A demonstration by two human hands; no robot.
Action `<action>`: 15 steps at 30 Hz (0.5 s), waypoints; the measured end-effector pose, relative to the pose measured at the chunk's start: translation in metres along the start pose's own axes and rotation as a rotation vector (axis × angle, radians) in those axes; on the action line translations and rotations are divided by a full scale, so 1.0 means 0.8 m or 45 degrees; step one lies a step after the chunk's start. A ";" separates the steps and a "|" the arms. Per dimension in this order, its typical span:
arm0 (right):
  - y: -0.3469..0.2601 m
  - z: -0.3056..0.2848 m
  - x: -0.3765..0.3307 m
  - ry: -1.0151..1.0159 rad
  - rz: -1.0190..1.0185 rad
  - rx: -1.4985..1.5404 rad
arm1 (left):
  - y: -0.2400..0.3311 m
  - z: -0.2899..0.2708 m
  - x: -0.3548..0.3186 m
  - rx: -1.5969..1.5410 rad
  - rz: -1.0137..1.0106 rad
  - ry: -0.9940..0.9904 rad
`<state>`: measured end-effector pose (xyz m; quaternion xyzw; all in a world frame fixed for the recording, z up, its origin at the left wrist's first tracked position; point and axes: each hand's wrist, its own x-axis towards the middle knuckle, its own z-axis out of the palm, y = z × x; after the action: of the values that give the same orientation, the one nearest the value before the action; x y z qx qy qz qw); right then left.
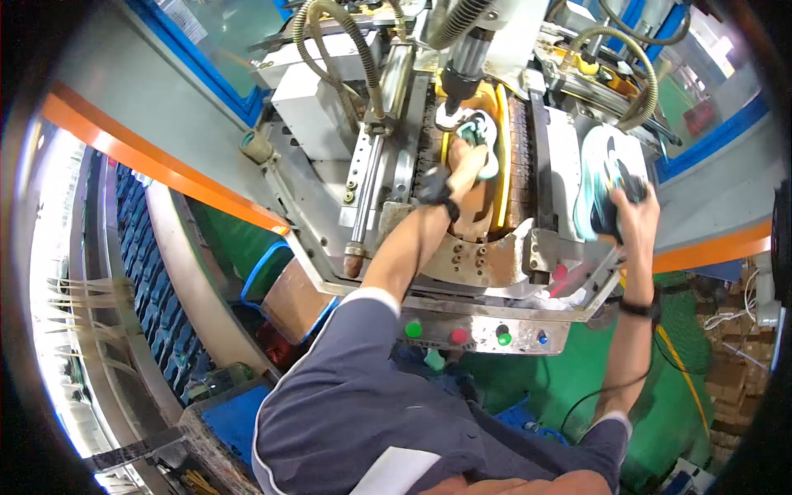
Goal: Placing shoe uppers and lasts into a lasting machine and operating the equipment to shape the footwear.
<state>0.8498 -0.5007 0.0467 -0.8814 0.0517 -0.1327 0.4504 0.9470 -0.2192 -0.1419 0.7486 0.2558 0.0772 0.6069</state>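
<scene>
Under the machine's black-and-silver press head, my left hand grips a black and white shoe with a pale mint sole. The shoe sits in the machine's central bay, between yellow-edged pads, and my fingers partly hide it. Farther right, my right hand is closed on the dark heel part of another shoe, also with a mint sole. This second shoe lies over a white panel beside the bay, its toe pointing away from me. Dark bands circle both wrists.
Below the bay, a control panel carries green, red and blue buttons. Metal cylinders, a white box and ribbed hoses stand left of the bay. Orange-edged machine walls flank both sides. Stacked brown pieces are at the far right.
</scene>
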 end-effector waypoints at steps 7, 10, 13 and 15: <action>-0.066 0.247 0.144 -0.664 -0.057 -0.711 | -0.001 -0.258 -0.213 -1.047 -0.210 -0.621; -0.051 0.358 0.126 -0.586 -0.180 -0.689 | -0.004 -0.368 -0.308 -0.907 -0.289 -0.417; -0.015 0.446 0.085 -0.200 -0.219 -0.681 | -0.009 -0.447 -0.396 -0.868 -0.222 -0.106; -0.006 0.461 0.081 -0.160 -0.264 -0.675 | -0.018 -0.473 -0.446 -0.857 -0.193 0.152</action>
<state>1.0153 -0.2241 -0.1437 -0.9754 -0.0338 -0.1049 0.1908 0.4759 -0.0587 0.0087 0.4795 0.3060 0.1555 0.8076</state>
